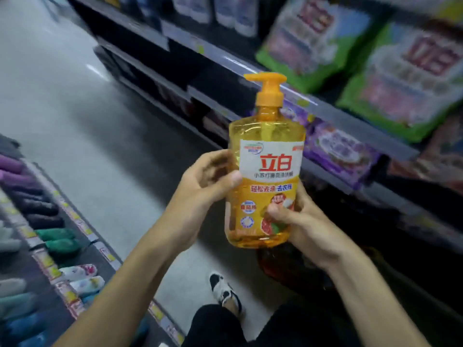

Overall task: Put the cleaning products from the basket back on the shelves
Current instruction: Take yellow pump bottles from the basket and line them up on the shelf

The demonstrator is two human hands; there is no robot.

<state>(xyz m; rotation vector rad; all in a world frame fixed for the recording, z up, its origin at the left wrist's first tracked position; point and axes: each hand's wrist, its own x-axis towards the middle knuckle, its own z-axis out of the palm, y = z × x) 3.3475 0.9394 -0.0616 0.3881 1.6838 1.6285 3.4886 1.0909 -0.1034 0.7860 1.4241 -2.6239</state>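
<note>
Between both hands, upright at chest height in the aisle, sits the bottle (pixel 265 171), an orange pump bottle of dish soap, well above the basket (pixel 283 269) that shows dark red just below it. The left hand (pixel 208 181) grips its left side at mid height, thumb laid on the label and fingers (pixel 215 159) curled round the back. The right hand (pixel 300 221) holds the lower right corner, thumb pressed on the front, with its other fingers hidden behind. It looks nearly full, so likely heavy for its size. The plastic wall is stiff but smooth and probably slippery on the glossy label. The body is the place to hold it; the pump (pixel 268 88) is thin and might snap or dispense if it were used as a handle. To the right run the shelves (pixel 350 126), blurred, with green bags (pixel 400 78) above and purple packs (pixel 338 151) below; no matching bottles can be made out. To the left a rack (pixel 50 221) carries rolled cloths, and grey floor (pixel 87 121) stretches far ahead.
</note>
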